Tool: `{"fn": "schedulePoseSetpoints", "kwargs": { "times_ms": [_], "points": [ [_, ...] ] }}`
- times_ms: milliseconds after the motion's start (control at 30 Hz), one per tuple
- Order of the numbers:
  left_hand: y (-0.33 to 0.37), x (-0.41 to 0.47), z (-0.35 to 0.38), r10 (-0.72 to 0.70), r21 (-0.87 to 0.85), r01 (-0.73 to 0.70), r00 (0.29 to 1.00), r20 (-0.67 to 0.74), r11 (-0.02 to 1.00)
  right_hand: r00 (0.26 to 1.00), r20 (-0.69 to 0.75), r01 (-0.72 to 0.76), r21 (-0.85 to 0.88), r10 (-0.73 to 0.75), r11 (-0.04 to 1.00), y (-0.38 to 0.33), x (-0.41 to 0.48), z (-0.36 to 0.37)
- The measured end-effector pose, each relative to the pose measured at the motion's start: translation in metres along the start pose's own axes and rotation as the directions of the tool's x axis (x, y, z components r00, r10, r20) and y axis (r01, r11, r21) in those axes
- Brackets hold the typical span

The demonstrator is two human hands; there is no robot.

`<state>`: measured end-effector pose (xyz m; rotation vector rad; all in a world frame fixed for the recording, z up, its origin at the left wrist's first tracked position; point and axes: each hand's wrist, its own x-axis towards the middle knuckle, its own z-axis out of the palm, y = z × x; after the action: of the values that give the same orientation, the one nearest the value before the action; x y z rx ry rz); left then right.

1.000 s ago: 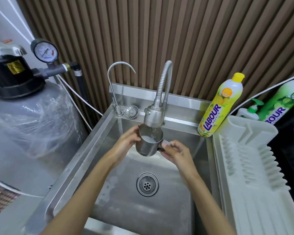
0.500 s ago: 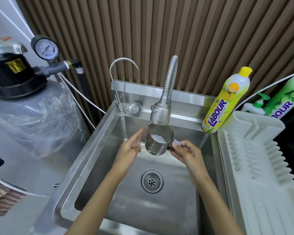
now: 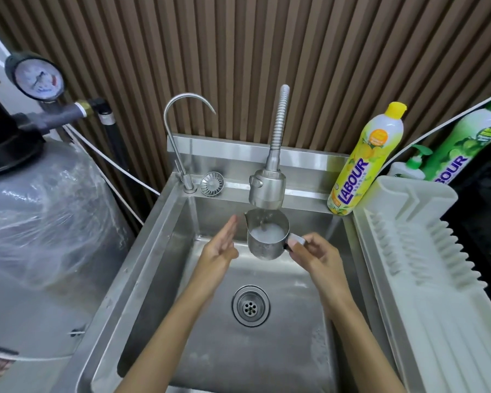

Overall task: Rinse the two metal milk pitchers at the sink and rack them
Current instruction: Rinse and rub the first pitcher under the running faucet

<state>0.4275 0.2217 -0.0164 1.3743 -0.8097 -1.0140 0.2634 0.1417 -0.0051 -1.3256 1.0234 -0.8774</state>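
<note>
The sink (image 3: 153,251) fills the middle of the view, with the white dish rack (image 3: 437,307) at its 3 o'clock, and nothing is racked there yet. One metal milk pitcher (image 3: 267,246) hangs upright over the basin at 12 o'clock from the drain (image 3: 251,305), right under the spray head (image 3: 267,191). Water runs into it and the inside looks white and frothy. The second pitcher is not in view.

A second ago the left hand (image 3: 220,248) cupped the pitcher's side; now it has let go and stands at the pitcher's 9 o'clock, just beside it with a small gap. So the right hand (image 3: 315,256) alone carries the weight as the water rises. I judge this to be the filling part of the first rinse, with the swirl, the tip-out and the racking all left to do.

The left fingers (image 3: 229,229) are straight and close together, pointing toward 1 o'clock and holding nothing. The right fingers (image 3: 296,245) are curled and pinch the handle (image 3: 295,239) at the pitcher's 3 o'clock.
</note>
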Motion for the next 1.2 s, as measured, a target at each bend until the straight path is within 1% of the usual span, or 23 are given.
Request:
{"fn": "schedulePoseSetpoints", "kwargs": {
  "times_ms": [100, 233, 333, 467, 567, 633, 733, 800, 867, 967, 1033, 1100, 1133, 1200],
  "points": [
    [0.001, 0.000, -0.002, 0.008, 0.013, -0.008, 1.000, 0.000, 1.000, 1.000, 0.006, 0.025, 0.012, -0.025, 1.000, 0.002, -0.001, 0.010],
    [0.004, 0.000, -0.006, 0.027, 0.017, -0.027, 1.000, -0.002, 0.999, 0.998, 0.055, -0.023, 0.084, 0.018, 0.996, 0.005, -0.006, 0.008],
    [0.004, 0.000, -0.009, 0.036, 0.012, -0.037, 0.999, 0.018, 0.999, 0.998, 0.027, -0.058, 0.142, 0.055, 0.988, 0.003, -0.003, 0.001],
    [0.005, 0.003, -0.005, 0.067, -0.003, -0.067, 0.997, 0.042, 0.998, 0.999, 0.014, -0.036, 0.123, 0.035, 0.992, -0.002, -0.002, 0.013],
    [0.004, 0.005, -0.003, 0.075, -0.048, -0.074, 0.997, 0.020, 0.996, 0.998, 0.012, -0.061, 0.149, 0.060, 0.987, -0.004, -0.006, 0.015],
    [0.002, 0.006, -0.005, 0.088, -0.056, -0.088, 0.996, -0.005, 0.995, 0.998, -0.017, -0.060, 0.134, 0.063, 0.989, -0.006, -0.007, 0.010],
    [-0.001, 0.007, -0.005, 0.086, -0.104, -0.087, 0.996, -0.021, 0.991, 0.998, -0.066, 0.021, -0.019, -0.023, 1.000, -0.007, -0.005, 0.012],
    [0.000, 0.009, 0.000, 0.070, -0.147, -0.076, 0.996, -0.049, 0.986, 0.996, -0.064, 0.052, -0.092, -0.058, 0.994, -0.007, -0.005, 0.018],
    [0.004, 0.009, 0.003, 0.059, -0.186, -0.069, 0.997, -0.057, 0.980, 0.997, -0.066, 0.026, -0.070, -0.031, 0.997, -0.006, -0.007, 0.017],
    [0.007, 0.006, 0.002, 0.058, -0.189, -0.060, 0.998, -0.016, 0.980, 0.995, -0.093, -0.042, 0.035, 0.045, 0.999, -0.007, -0.006, 0.007],
    [0.007, 0.006, 0.000, 0.064, -0.186, -0.064, 0.998, -0.009, 0.981, 0.992, -0.123, -0.014, -0.003, 0.013, 1.000, -0.007, -0.004, 0.006],
    [0.006, 0.008, -0.001, 0.069, -0.183, -0.071, 0.998, -0.015, 0.980, 0.994, -0.104, 0.017, -0.066, -0.024, 0.998, -0.011, -0.005, 0.012],
    [0.007, 0.009, 0.000, 0.070, -0.187, -0.072, 0.997, -0.015, 0.980, 0.996, -0.088, 0.020, -0.065, -0.026, 0.998, -0.011, -0.005, 0.014],
    [0.006, 0.009, 0.001, 0.070, -0.196, -0.071, 0.997, -0.014, 0.978, 0.997, -0.071, -0.013, 0.008, 0.013, 1.000, -0.012, -0.005, 0.014]
  ]
}}
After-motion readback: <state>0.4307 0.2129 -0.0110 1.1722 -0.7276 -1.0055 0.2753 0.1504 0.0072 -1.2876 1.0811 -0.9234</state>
